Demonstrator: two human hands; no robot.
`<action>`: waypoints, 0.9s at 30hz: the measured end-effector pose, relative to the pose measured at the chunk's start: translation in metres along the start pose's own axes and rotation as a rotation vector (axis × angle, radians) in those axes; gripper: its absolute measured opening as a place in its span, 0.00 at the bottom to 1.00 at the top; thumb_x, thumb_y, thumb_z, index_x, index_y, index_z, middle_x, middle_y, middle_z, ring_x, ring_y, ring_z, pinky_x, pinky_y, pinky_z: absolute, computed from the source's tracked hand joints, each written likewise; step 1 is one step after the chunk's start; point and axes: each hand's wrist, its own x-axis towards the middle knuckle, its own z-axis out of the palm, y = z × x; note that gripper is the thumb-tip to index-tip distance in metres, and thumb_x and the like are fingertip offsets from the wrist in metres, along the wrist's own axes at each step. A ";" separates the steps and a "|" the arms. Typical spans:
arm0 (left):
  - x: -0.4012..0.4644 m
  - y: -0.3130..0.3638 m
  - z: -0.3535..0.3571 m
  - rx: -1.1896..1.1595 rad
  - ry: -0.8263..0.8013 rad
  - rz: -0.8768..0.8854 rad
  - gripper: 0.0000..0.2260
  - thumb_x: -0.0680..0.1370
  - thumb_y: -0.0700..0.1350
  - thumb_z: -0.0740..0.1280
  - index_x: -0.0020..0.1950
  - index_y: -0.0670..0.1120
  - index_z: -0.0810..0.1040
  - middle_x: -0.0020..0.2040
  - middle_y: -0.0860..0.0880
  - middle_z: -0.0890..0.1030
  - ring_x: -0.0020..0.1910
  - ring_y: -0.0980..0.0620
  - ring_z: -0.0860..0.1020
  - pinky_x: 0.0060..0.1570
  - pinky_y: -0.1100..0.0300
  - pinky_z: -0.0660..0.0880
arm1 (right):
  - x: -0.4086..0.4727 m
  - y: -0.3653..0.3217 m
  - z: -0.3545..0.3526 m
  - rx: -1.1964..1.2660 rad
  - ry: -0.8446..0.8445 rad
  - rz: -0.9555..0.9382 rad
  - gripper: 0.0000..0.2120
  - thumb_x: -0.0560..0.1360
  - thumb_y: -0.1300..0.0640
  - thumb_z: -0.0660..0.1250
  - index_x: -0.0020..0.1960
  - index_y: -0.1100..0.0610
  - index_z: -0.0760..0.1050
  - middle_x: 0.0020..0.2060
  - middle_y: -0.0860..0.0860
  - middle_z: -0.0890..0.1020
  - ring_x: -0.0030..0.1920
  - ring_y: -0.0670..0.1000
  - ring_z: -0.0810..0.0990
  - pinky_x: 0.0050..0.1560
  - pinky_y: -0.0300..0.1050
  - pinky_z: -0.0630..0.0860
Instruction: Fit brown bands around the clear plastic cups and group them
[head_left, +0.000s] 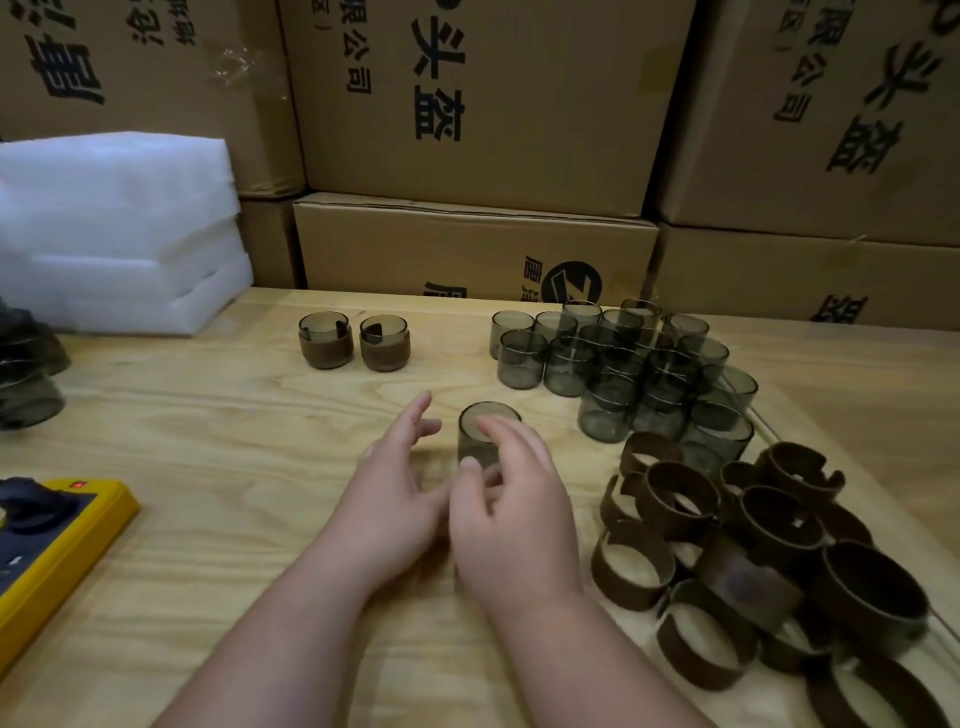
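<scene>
One bare smoky clear cup (474, 442) stands upright mid-table. My right hand (514, 514) grips it, with the thumb on its near side and the index finger across the rim. Just to the cup's left is my left hand (395, 483), fingers spread and holding nothing. Two cups with brown bands fitted (326, 343) (385, 345) stand side by side at the back centre. Several bare cups (623, 364) cluster at the back right. A pile of loose brown bands (753, 545) lies at the right front.
A stack of white foam sheets (119, 228) sits at the back left. A yellow device (52, 540) lies at the left front edge, and dark stacked cups (26, 374) show at the far left. Cardboard boxes (478, 249) wall off the back of the wooden table (234, 415).
</scene>
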 end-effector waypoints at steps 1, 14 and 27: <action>-0.001 0.001 0.000 0.040 -0.035 -0.007 0.44 0.72 0.54 0.77 0.81 0.65 0.55 0.67 0.66 0.71 0.74 0.57 0.67 0.73 0.51 0.68 | -0.007 0.000 -0.004 0.027 -0.007 -0.022 0.25 0.76 0.46 0.58 0.72 0.47 0.73 0.67 0.34 0.70 0.57 0.30 0.73 0.57 0.27 0.71; -0.004 0.005 0.008 0.204 0.054 0.025 0.40 0.70 0.52 0.78 0.79 0.61 0.65 0.60 0.71 0.73 0.68 0.61 0.69 0.69 0.62 0.65 | -0.023 0.005 -0.016 0.559 -0.094 0.152 0.18 0.71 0.37 0.57 0.56 0.37 0.79 0.48 0.40 0.81 0.49 0.41 0.80 0.53 0.35 0.75; -0.002 0.001 0.011 0.197 0.080 0.084 0.27 0.64 0.48 0.80 0.59 0.68 0.77 0.53 0.64 0.82 0.58 0.63 0.78 0.60 0.67 0.73 | 0.007 0.007 -0.011 0.525 0.095 0.160 0.10 0.73 0.52 0.59 0.39 0.49 0.79 0.26 0.43 0.77 0.31 0.43 0.76 0.34 0.35 0.72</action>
